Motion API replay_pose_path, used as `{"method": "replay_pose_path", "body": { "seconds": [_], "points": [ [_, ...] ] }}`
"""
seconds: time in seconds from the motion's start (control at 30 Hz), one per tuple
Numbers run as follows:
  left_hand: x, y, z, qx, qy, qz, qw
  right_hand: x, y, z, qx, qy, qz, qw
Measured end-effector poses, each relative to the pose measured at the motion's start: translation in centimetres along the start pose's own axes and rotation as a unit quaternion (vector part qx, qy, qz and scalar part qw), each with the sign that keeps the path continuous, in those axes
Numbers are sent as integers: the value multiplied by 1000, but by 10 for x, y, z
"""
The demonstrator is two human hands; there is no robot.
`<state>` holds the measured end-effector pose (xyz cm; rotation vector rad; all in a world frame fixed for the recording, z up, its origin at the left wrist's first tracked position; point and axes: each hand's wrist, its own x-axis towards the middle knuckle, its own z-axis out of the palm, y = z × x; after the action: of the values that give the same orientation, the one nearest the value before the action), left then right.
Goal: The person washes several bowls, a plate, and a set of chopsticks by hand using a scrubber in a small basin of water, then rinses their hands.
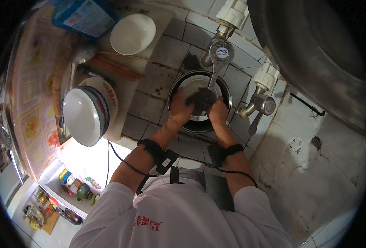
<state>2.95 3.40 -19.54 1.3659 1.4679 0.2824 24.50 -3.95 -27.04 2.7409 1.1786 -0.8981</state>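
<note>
Both my hands are inside a round metal basin (198,127) that stands on the tiled sink floor below a tap (220,55). A white plate or shallow bowl (193,82) lies in the basin, with a dark, scrubber-like mass (201,98) over its middle. My left hand (180,107) holds the plate's left side, its fingertips hidden in part by the dark mass. At the lower right side of the plate, my right hand (217,111) is closed on the rim or on part of the dark mass; which one I cannot tell.
On the ledge at left stand stacked enamel bowls (82,116), a white bowl (133,34), wooden chopsticks (118,66), a ladle (85,52) and a blue bottle (84,18). A second tap (260,104) juts out right of the basin. A large metal pan (313,46) hangs over the upper right.
</note>
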Motion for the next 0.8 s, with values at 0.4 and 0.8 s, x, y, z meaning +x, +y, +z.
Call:
{"method": "replay_pose_path", "body": {
  "seconds": [0.4,0.8],
  "points": [
    [2,8,-16,7,-3,-32,999,-24,-34,-43,-1,-53,48,997],
    [2,3,-12,40,25,-31,998,-17,-19,-27,21,-40,65,997]
  ]
}}
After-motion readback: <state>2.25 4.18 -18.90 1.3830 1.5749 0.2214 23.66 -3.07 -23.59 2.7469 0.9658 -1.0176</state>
